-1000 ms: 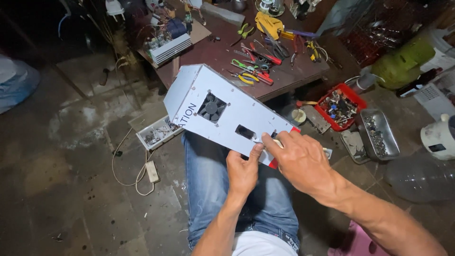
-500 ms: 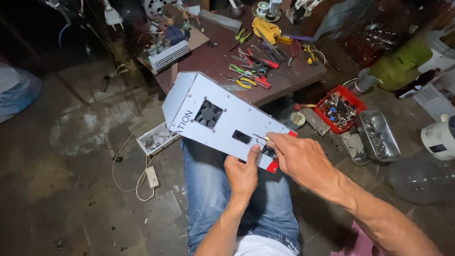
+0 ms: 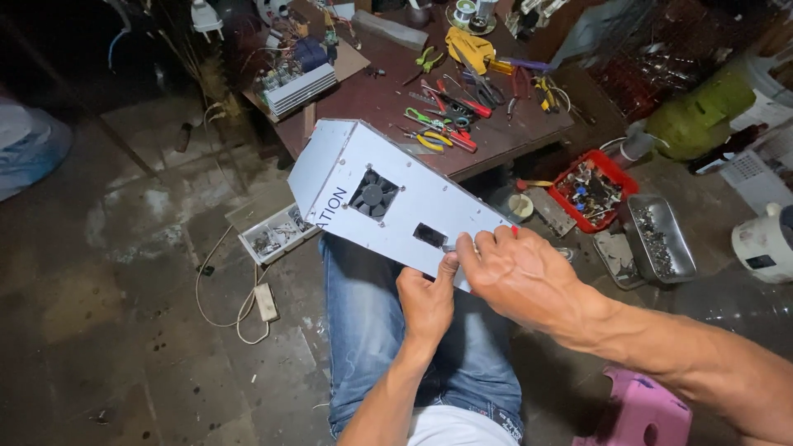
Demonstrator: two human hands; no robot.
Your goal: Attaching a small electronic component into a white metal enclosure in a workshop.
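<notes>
Two hands meet at the near end of a long grey metal housing (image 3: pixel 388 194), which lies slanted across your lap so that your jeans-clad thighs (image 3: pixel 372 330) carry its weight and both hands are free for the fine work at its edge. Your left hand (image 3: pixel 425 301) grips the lower rim from beneath, thumb up against the panel, steadying it. Your right hand (image 3: pixel 520 277) curls over the same corner with fingers closed around a slim tool (image 3: pixel 450 247), only whose metal tip and a touch of red handle show; what kind of tool it is cannot be told. The two hands are touching or nearly so, both clamped at that corner. On the upturned face sit a small black fan (image 3: pixel 373 194) in a square cutout and, nearer you, a dark rectangular opening (image 3: pixel 430 235); dark printed lettering runs along the left edge of the panel. Beyond the housing, the brown table (image 3: pixel 372 99) holds pliers and cutters (image 3: pixel 446 124) with red, green and yellow grips, kept within reach. To the right on the floor stand a red tray (image 3: pixel 595 186) of small parts and a metal tray (image 3: pixel 657 239) of hardware; a compartmented box (image 3: pixel 268 235) sits left, beside a white power strip (image 3: pixel 266 301).
</notes>
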